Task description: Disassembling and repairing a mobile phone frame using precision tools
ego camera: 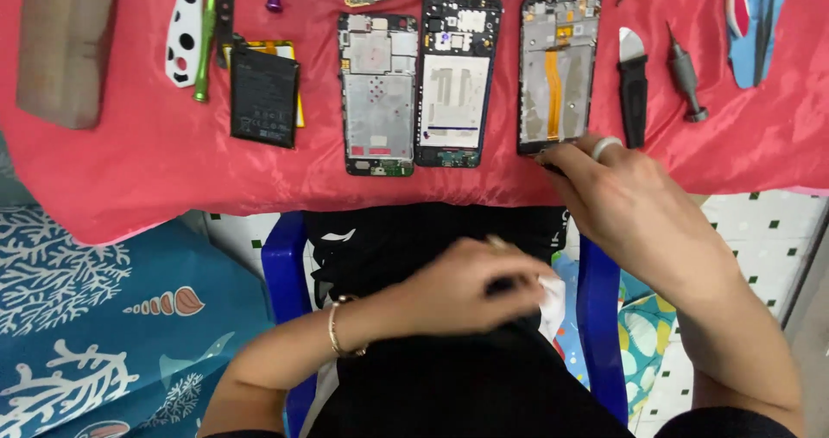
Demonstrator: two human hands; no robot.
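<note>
a: right hand (635, 200)?
b: fingertips on the bottom edge of the opened black phone frame with orange ribbon cable (558, 71), on the red cloth-covered table (129, 170); grip unclear.
a: left hand (462, 287)?
b: over the lap, closed around a small white wad (550, 295).

**Labels on the red cloth**

A black rectangular battery (264, 98) with a pale printed label lies left of the phone frames. The middle phone frame (455, 79) bears a white rectangular sticker with a dark stripe
</note>
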